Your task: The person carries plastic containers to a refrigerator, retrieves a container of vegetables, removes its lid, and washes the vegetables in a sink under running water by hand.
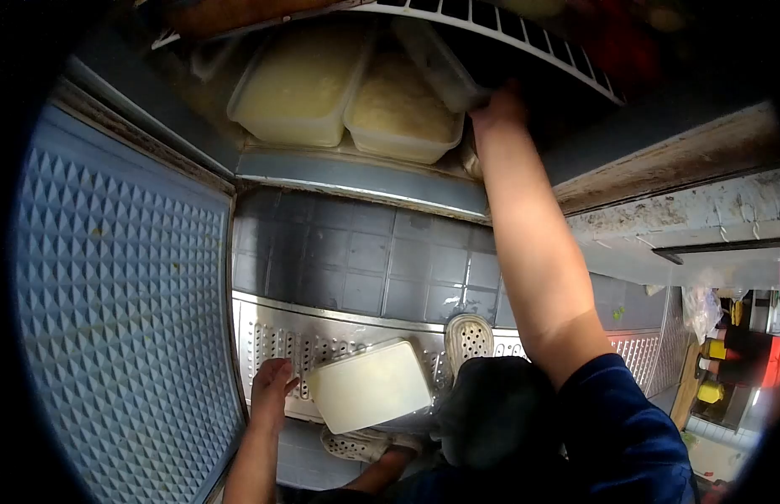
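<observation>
Tub (436, 60) tilts over 1 filled container (398, 113); a slip by the right hand (501, 107) could drop it in, finger grip too dark to tell. Left hand (272, 391), fingers parted, hangs near a pale box (371, 386).

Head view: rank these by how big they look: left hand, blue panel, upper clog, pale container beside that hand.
1. Blue panel
2. Pale container
Not ranked: left hand and upper clog. Both look smaller than the container, but too alike to order.
</observation>
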A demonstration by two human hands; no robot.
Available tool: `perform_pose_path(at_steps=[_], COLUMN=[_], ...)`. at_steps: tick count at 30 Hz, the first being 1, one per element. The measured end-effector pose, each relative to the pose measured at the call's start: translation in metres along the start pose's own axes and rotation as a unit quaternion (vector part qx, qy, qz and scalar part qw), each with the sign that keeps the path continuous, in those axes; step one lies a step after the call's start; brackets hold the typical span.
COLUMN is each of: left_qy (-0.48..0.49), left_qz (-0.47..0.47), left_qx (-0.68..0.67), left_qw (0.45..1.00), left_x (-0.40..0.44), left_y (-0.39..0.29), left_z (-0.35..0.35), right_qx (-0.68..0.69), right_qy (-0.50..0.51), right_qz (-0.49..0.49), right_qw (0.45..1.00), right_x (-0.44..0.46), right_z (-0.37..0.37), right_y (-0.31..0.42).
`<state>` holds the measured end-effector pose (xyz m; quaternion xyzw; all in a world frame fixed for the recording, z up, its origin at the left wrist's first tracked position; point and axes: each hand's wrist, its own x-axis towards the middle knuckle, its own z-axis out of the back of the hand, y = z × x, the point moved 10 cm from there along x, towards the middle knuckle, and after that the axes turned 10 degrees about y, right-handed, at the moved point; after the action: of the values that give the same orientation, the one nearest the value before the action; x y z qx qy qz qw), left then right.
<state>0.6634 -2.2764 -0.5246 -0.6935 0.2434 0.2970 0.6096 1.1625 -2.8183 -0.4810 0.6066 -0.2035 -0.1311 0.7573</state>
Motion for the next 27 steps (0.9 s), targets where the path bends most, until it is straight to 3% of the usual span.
perform_pose_path(at_steps=[3, 5, 7, 9, 17, 19, 20, 22, 24, 26, 27], left_qy=[0.001, 0.002, 0.007, 0.015, 0.009, 0.002, 0.004, 0.006, 0.005, 0.014, 0.022], left_qz=[0.009, 0.013, 0.016, 0.022, 0.046, 0.057, 0.059, 0.065, 0.104, 0.150, 0.175], left_qx=[0.004, 0.008, 0.015, 0.010, 0.012, 0.021, 0.024, 0.028, 0.068, 0.089, 0.091], left_qw=[1.000, 1.000, 1.000, 1.000, 0.999, 0.998, 0.998, 0.997, 0.992, 0.985, 0.980], left_x=[0.001, 0.003, 0.003, 0.009, 0.012, 0.007, 0.006, 0.007, 0.016, 0.019, 0.017], left_y=[0.006, 0.006, 0.006, 0.015, 0.034, 0.030, 0.032, 0.041, 0.059, 0.094, 0.108], left_z=[0.002, 0.000, -0.004, -0.004, 0.000, -0.003, -0.003, 0.001, 0.011, 0.021, 0.024], right_qx=[-0.159, -0.168, -0.038, 0.036, 0.022, 0.208, 0.332, 0.367, 0.273, 0.072, -0.072], right_qy=[0.032, -0.007, -0.068, -0.061, 0.006, 0.001, -0.025, -0.045, -0.029, -0.021, -0.003], right_qz=[-0.097, -0.082, 0.014, 0.083, 0.049, -0.067, -0.157, -0.191, -0.177, 0.003, 0.181], right_qw=[0.982, 0.982, 0.997, 0.994, 0.999, 0.976, 0.930, 0.909, 0.945, 0.997, 0.981], right_x=[-0.016, -0.012, 0.013, 0.028, 0.020, -0.018, -0.056, -0.096, -0.119, -0.155, -0.196], right_z=[0.002, 0.010, 0.013, 0.007, -0.008, -0.008, -0.007, -0.009, -0.003, 0.010, 0.004], right_y=[0.046, 0.054, 0.022, 0.012, 0.031, 0.061, 0.086, 0.127, 0.140, 0.176, 0.210])
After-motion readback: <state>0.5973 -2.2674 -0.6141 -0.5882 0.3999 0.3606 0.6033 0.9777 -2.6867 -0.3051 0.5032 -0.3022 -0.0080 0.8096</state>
